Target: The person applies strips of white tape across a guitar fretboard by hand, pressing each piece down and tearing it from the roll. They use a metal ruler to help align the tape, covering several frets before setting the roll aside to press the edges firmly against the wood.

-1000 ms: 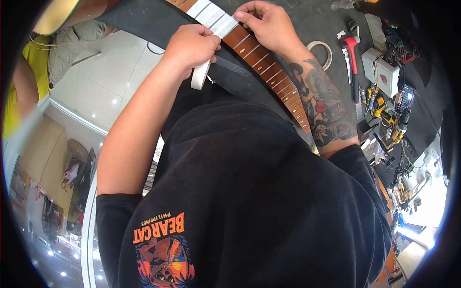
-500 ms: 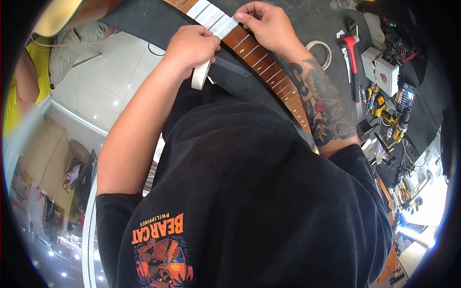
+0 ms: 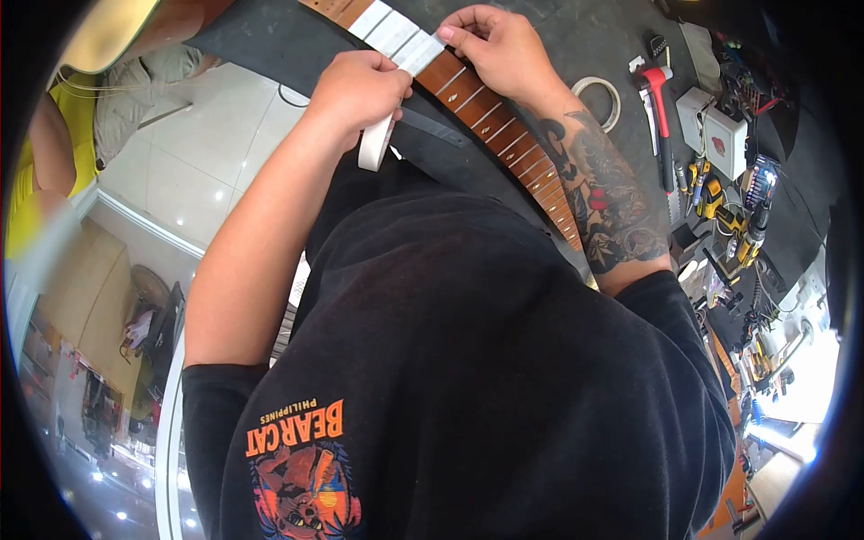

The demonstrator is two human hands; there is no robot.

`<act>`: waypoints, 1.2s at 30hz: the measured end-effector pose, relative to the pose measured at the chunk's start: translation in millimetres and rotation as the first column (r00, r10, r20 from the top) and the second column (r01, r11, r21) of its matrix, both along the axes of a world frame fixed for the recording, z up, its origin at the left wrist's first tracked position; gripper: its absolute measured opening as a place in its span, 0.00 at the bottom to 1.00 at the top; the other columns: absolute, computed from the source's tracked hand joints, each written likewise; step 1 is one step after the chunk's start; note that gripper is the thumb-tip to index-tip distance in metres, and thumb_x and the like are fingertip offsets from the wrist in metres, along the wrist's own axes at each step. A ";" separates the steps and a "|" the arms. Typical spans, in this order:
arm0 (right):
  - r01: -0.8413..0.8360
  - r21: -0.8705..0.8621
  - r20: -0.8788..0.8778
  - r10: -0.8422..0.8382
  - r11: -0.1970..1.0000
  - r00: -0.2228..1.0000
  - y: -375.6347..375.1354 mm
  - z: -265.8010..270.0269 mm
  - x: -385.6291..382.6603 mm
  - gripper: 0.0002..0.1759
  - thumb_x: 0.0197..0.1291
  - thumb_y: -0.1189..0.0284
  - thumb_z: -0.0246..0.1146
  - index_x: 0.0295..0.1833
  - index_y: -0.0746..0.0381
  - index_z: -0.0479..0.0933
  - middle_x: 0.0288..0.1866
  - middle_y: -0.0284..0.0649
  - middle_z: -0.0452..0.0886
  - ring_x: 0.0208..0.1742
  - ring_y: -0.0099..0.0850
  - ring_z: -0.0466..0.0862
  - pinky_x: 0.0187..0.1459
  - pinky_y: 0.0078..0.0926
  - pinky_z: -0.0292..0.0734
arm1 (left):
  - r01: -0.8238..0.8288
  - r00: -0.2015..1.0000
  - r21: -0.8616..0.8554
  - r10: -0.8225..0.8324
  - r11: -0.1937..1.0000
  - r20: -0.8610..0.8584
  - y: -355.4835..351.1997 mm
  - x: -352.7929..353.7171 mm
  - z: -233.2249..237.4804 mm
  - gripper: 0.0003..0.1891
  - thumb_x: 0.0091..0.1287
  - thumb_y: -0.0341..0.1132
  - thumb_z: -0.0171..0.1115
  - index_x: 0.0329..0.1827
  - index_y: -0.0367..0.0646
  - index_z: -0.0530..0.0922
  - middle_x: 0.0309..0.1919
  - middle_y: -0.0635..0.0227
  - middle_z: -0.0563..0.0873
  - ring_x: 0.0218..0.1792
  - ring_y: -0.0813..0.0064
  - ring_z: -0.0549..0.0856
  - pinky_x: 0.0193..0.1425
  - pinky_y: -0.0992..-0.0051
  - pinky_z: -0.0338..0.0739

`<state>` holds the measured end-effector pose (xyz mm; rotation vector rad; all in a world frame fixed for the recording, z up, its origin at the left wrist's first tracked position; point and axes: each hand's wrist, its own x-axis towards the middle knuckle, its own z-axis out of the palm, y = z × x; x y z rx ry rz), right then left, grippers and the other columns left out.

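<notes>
A brown guitar fretboard with pale inlays lies slanted across the dark bench. Strips of whitish masking tape cover several spaces near its upper end. My left hand is closed at the lower edge of the taped part, with a tape roll hanging beneath its palm. Thumb and index finger of my right hand pinch the edge of the tape strip on the far side of the fretboard.
Another tape roll lies right of the fretboard. Beyond it are a red hammer, a white box and yellow-black drills. A metal ruler lies left of the fretboard. A seated person is at the far left.
Both hands hold nearly the same places at the tape. The fretboard's upper end has shifted very slightly to the left.
</notes>
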<state>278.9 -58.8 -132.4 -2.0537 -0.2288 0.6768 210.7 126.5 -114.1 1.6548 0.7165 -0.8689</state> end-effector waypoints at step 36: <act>0.132 -0.212 0.095 -0.113 0.968 0.989 11.8 -5.9 -13.5 0.16 0.60 0.59 0.73 0.45 0.60 0.89 0.40 0.42 0.90 0.44 0.39 0.90 0.50 0.36 0.83 | -0.023 0.980 -0.135 -0.004 0.991 -0.199 11.6 11.3 -6.7 0.09 0.71 0.35 0.64 0.47 0.38 0.81 0.40 0.64 0.87 0.28 0.79 0.84 0.30 0.75 0.85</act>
